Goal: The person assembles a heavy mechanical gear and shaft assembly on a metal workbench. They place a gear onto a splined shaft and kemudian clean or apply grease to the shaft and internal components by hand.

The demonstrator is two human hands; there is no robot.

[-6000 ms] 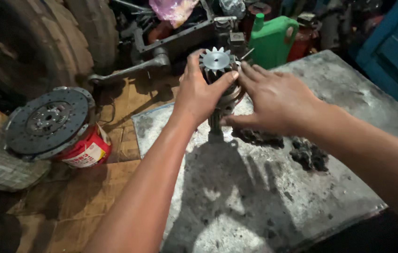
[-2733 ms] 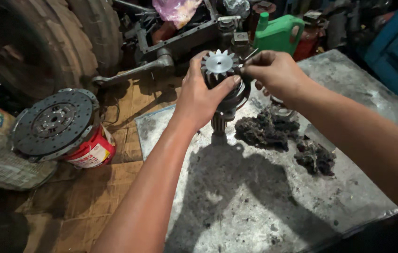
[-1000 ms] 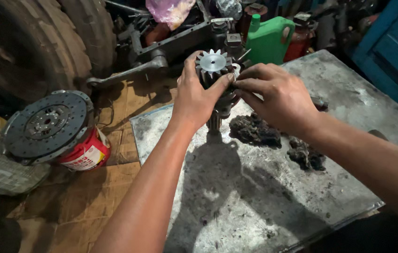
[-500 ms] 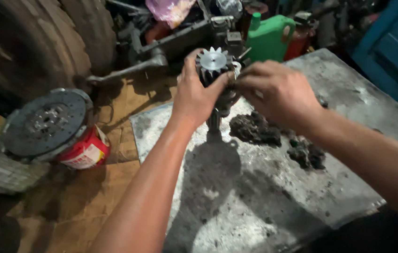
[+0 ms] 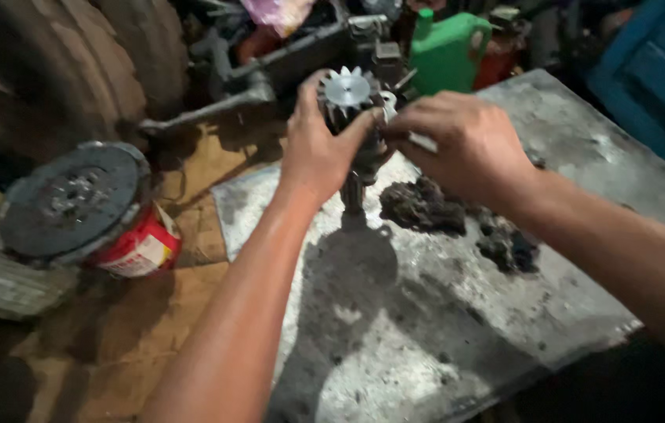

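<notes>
Fingers of the left hand [image 5: 318,149] wrap a toothed pinion shaft [image 5: 347,92], standing upright on the grey counter [image 5: 442,329]. Just right of the shaft, the right hand [image 5: 466,145] pinches a small metal piece; dark grease clumps [image 5: 424,205] lie beside its base.

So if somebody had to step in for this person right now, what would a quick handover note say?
Left hand: wrapped around the pinion gear shaft, standing it upright with its lower end on the metal plate.
Right hand: fingers pinched at the shaft's side just below the teeth; a small pale piece shows there, too blurred to identify.
Nearby: clumps of dark grime on the plate beside the shaft, a clutch disc resting on a red can to the left, a green jug behind.
Done: the gear's top face looks bright.
Left: the lower shaft looks dark.
</notes>
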